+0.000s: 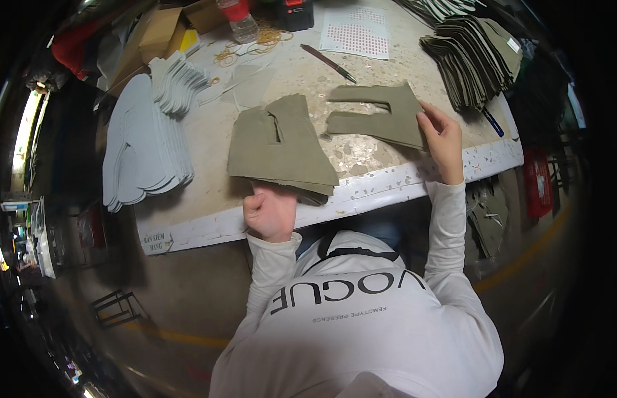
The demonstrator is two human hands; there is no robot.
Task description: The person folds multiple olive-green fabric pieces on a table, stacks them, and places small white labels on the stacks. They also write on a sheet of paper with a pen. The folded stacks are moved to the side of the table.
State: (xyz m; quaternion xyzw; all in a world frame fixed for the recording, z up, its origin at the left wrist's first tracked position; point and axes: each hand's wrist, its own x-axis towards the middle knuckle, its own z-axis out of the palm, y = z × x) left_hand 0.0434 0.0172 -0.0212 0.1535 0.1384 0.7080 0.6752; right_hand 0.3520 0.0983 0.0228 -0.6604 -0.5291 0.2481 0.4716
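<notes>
My left hand (270, 211) grips the near edge of a stack of olive-green cut fabric pieces (278, 142) that overhangs the front edge of the speckled worktable (361, 156). My right hand (442, 132) pinches the right end of a single olive-green cut piece (378, 116) with a long slot in it, lying flat on the table beside the stack. Both forearms wear white sleeves.
A fanned stack of light grey cut pieces (146, 142) lies at the left. A tall pile of olive pieces (477, 56) sits at the far right. At the back are a pen (328, 63), a dotted sticker sheet (358, 32), rubber bands (255, 43), a bottle (241, 20) and cardboard boxes (159, 33).
</notes>
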